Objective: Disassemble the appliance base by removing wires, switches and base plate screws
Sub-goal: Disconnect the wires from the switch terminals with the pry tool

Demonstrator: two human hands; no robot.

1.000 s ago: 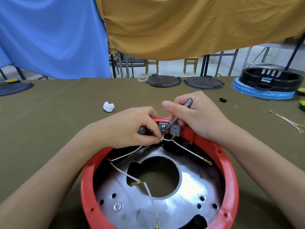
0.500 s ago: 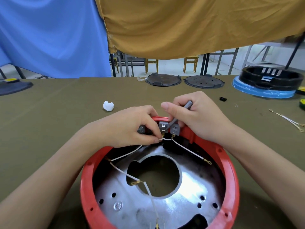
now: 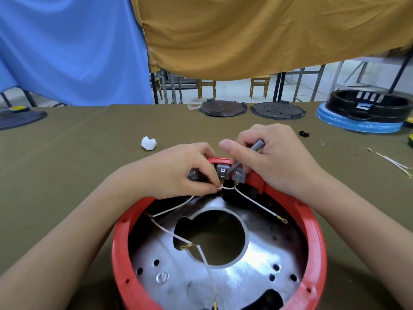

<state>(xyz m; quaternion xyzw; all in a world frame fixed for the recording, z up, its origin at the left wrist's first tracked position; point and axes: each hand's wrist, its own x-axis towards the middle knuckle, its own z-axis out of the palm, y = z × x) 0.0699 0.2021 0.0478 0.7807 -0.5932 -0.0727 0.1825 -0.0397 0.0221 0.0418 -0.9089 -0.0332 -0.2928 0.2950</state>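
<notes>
Appliance base [image 3: 317, 245]: a red ring with a silver base plate [image 3: 257, 276] inside, lying open side up at the near edge of the tabletop [image 3: 78, 175]; one screw [image 3: 162, 277] is seen near the plate's front left.
Loose wires [image 3: 169, 231]: white leads are draped across the plate, some with free ring terminals.
Switch block [image 3: 223, 171]: grey terminals are seated in the far wall of the ring, between the two hands.
Left hand [image 3: 178, 173]: its fingers [image 3: 212, 189] are pinched on a white wire [image 3: 228, 188] just below the middle terminal.
Right hand [image 3: 277, 162]: its fingers are curled round a grey tool [image 3: 257, 146], whose tip is set against the terminals; the exact contact point cannot be told.
Wire relative to fingers: the gripped end lies directly under the tool tip, touching the left fingertips.
Risk: the tool tip could slip off the small terminal and strike the left fingertips, since they are held right beside it.
Risk: a hard tug could tear the wire from its crimp instead of freeing the connector.
Risk: the base could slide, as neither hand appears to be bracing it firmly.
Far tabletop: a white scrap [image 3: 148, 143], two dark round plates [image 3: 223, 108] and a black housing [image 3: 368, 106] lie well apart.
</notes>
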